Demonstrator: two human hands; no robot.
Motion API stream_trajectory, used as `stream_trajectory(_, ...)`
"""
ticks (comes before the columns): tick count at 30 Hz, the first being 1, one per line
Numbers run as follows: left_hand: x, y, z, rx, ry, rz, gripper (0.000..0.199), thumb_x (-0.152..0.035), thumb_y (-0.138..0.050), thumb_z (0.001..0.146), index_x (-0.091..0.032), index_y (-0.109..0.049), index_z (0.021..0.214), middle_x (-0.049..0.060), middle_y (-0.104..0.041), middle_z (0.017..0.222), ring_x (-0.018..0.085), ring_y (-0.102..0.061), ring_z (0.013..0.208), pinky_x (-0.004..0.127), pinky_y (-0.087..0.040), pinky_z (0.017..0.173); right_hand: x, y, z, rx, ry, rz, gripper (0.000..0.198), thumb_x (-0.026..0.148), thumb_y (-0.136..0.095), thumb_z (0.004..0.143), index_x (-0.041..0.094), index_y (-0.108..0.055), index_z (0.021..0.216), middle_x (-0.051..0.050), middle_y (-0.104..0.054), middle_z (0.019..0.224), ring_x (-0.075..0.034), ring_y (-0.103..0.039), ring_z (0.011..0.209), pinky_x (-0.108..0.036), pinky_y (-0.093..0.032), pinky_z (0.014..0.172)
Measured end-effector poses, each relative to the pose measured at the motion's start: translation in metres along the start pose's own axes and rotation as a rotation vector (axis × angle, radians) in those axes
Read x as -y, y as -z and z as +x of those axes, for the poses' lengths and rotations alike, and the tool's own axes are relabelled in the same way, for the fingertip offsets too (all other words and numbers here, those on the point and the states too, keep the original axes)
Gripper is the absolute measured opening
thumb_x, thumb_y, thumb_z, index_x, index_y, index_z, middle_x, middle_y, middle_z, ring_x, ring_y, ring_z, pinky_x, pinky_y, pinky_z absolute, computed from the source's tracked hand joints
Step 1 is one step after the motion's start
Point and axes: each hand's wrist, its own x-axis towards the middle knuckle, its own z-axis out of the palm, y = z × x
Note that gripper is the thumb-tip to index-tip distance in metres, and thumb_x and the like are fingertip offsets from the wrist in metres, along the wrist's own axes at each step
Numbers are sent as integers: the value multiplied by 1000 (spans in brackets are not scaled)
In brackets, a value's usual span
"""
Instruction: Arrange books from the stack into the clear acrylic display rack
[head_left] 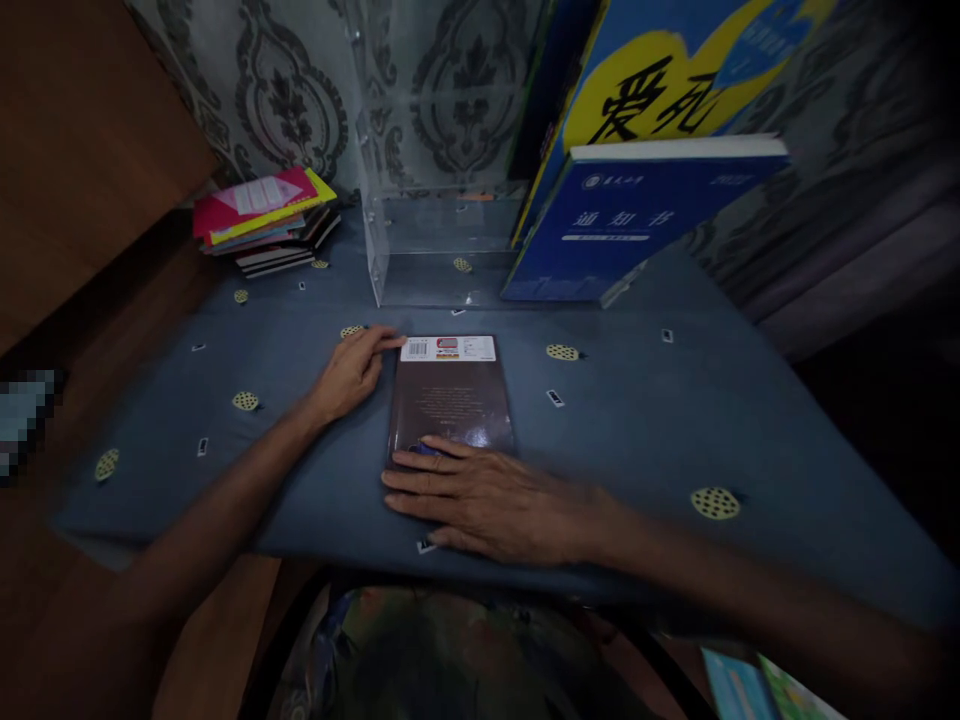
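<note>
A small dark brown book (450,395) lies flat on the table, with a white barcode strip along its far edge. My right hand (487,500) rests across its near end, fingers stretched out and pointing left, covering that edge. At the book's far left corner is my left hand (356,370). Its index finger reaches out to touch the corner, while the other fingers curl loosely beside the book on the cloth. Neither hand grips the book.
Behind the book stands a clear acrylic rack (375,240). A blue book (637,225) and a larger blue-and-yellow book (660,90) lean in its right part. Stacked books (262,220) lie at the back left. A blue patterned cloth (615,430) covers the table.
</note>
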Motion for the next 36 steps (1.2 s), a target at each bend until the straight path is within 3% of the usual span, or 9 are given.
stream_trajectory(5,2,-2,0,-10,-13,4,38,-13,-37,91,-17,-54,125,8,-74,121,23,-64,118,45,-46,106,3,11,-14,16,-48,92,58,46,-42,106,15,-37,155,-11,-32,164,-17,-23,154,-41,-9,129)
stream_trajectory(10,2,-3,-1,-30,-18,-9,38,-15,-37,92,-17,-55,126,8,-74,122,23,-64,117,45,-47,106,-9,17,-23,3,-159,101,68,51,-45,104,21,-23,160,-9,-25,167,-19,-19,155,-45,-12,129)
stream_trajectory(15,2,-2,0,-24,-18,-19,40,-15,-37,92,-17,-55,128,7,-74,122,24,-64,117,46,-47,106,-54,25,-31,-163,-324,55,66,56,-39,103,28,-22,161,-5,-24,167,-23,-21,154,-51,-16,129)
stream_trajectory(20,1,-2,-2,-11,-25,28,39,-23,-38,97,-18,-56,132,9,-71,127,24,-61,123,46,-45,110,-106,38,-32,-335,-414,53,63,56,-29,105,27,-25,160,-5,-30,165,-26,-23,154,-58,-16,127)
stream_trajectory(24,-4,-1,-2,145,-92,121,49,-43,-38,104,-20,-47,146,10,-50,153,27,-35,150,54,-25,122,-120,42,-33,-409,-494,99,60,57,-27,105,30,-32,158,-3,-36,163,-30,-33,150,-58,-25,123)
stream_trajectory(28,-20,-1,6,354,-210,174,66,-55,-33,105,-21,-23,160,11,-23,167,28,-15,156,57,-12,125,-119,42,-33,-431,-535,120,61,60,-27,104,30,-34,157,-3,-38,163,-31,-35,149,-58,-28,121)
stream_trajectory(31,-38,-6,14,451,-299,180,72,-58,-30,104,-18,-15,162,13,-17,168,27,-12,157,53,-9,126,-118,42,-33,-435,-525,128,61,58,-26,105,28,-34,158,-3,-38,162,-29,-36,148,-56,-27,121)
stream_trajectory(36,-71,-21,18,535,-456,155,73,-61,-32,103,-17,-19,161,13,-21,167,26,-12,157,50,-1,127,-118,42,-32,-448,-462,123,60,57,-27,105,28,-34,157,-4,-41,161,-27,-38,148,-54,-27,122)
